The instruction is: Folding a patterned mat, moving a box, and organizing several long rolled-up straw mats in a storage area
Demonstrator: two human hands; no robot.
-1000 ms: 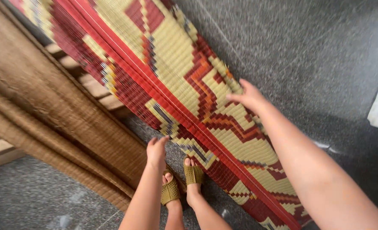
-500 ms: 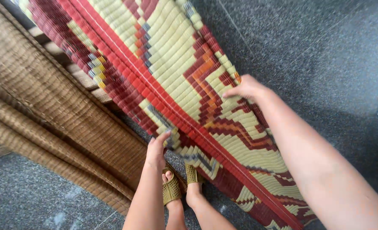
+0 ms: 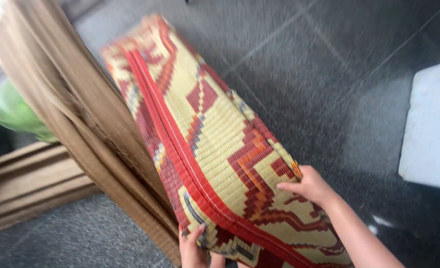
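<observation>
Floor [image 3: 329,64]: dark grey speckled stone with faint joint lines; it lay under and around everything noted below.
Woven mat [image 3: 220,149]: folded, long, patterned in straw yellow, red and maroon zigzags, with a red band running along its length. It stood on the floor, leaning away from the viewer. The far end was blurred.
Brown mats [image 3: 81,109]: plain brown woven lengths, leaning just left of the woven mat and touching it along that side.
White slab [image 3: 431,129]: pale flat block lying on the floor, well right of the woven mat and apart from it.
Wooden moulding [image 3: 26,183]: brown stepped timber, low and left of the woven mat, behind the brown mats.
Green object [image 3: 16,116]: blurred, left of the woven mat beyond the brown mats; kind could not be told.
Right hand [image 3: 309,186]: placed on the right edge of the woven mat near its lower end, fingers together and curled over the edge, thumb on the patterned face.
Left hand [image 3: 192,248]: at the lower left edge of the woven mat, fingertips touching the folded edge; partly cut off by the frame, so the grip could not be told fully.
</observation>
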